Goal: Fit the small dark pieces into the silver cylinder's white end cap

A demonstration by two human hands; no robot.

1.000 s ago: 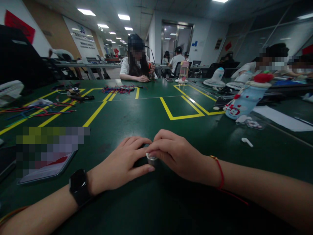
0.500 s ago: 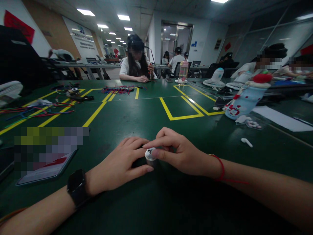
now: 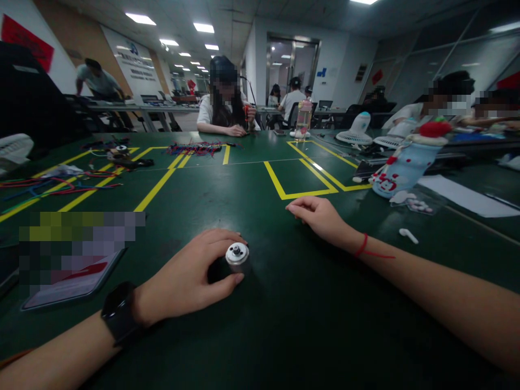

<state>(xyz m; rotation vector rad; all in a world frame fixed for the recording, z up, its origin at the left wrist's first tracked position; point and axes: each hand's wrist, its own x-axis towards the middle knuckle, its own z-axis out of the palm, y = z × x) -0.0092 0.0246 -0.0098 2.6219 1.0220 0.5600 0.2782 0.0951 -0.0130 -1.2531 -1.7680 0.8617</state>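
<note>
A small silver cylinder with a white top and a dark central shaft [image 3: 237, 254] stands upright on the green table [image 3: 260, 336]. Around its left side curl the fingers and thumb of my left hand [image 3: 195, 271], which wears a black watch. My right hand [image 3: 320, 216], with a red string at the wrist, is off to the right and farther forward, apart from the cylinder. Its fingers are bent together in a pinch; whatever they may hold is too small or hidden to make out.
Left of my hands lies a partly blurred phone [image 3: 73, 287]; beyond are loose wires [image 3: 65, 184] and a wire bundle [image 3: 195, 148]. At right stand a blue bottle [image 3: 402, 168], a small bag [image 3: 414, 202] and a white earbud [image 3: 408, 235]. Across the table sits a person [image 3: 223, 108].
My right hand has left the cylinder and moved right and forward. The cylinder's top is now uncovered, and my left hand and the cylinder have shifted slightly left in view.
</note>
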